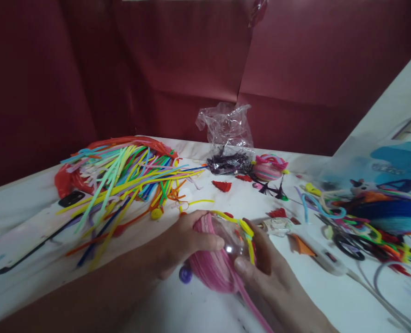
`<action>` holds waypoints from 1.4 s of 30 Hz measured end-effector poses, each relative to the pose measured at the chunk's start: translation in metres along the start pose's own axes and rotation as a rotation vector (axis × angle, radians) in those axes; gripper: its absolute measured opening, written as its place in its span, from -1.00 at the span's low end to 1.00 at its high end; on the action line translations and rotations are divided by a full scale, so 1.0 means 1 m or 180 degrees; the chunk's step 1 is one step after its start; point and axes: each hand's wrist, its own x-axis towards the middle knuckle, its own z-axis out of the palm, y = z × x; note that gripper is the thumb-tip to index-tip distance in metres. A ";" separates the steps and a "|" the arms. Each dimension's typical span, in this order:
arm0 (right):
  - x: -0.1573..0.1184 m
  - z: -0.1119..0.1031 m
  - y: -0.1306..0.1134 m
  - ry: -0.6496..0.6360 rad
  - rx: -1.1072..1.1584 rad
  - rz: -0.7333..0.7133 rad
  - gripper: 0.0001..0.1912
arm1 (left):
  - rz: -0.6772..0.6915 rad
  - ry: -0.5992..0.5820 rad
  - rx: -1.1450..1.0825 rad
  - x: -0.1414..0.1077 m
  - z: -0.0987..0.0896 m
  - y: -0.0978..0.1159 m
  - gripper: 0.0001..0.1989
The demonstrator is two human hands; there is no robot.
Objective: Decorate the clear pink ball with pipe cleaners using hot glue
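A rounded clear ball [231,252], partly covered with pink pipe cleaners, is held between both hands low in the middle. My left hand [187,240] grips its left side, the thumb pressed on the pink strands [212,273]. On the right side, my right hand [264,263] wraps round the ball, thumb at the front beside the bare clear part. Yellow strands [248,236] run along its top and right edge. A loose pink strand [250,303] trails down from the ball toward the bottom edge. The far side of the ball is hidden.
Many coloured pipe cleaners [122,171] and a phone [28,231] lie at left. Behind are a clear bag [228,129] and a pink ball-shaped piece [267,169]. A glue gun [323,254] with cable, scissors [349,245] and more strands lie at right. A purple button-like piece [185,274] sits nearby.
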 end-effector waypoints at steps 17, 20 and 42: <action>-0.004 0.007 0.000 -0.0459 0.0912 0.0055 -0.35 | 0.0293 0.0526 0.0692 -0.007 0.011 -0.010 -0.50; -0.006 0.007 0.000 -0.0478 0.0973 0.0117 -0.34 | 0.0266 0.0547 0.0825 -0.009 0.012 -0.008 -0.56; -0.009 0.014 0.003 -0.0095 0.1146 0.0201 -0.34 | 0.0460 0.0716 0.1118 -0.017 0.025 -0.011 -0.42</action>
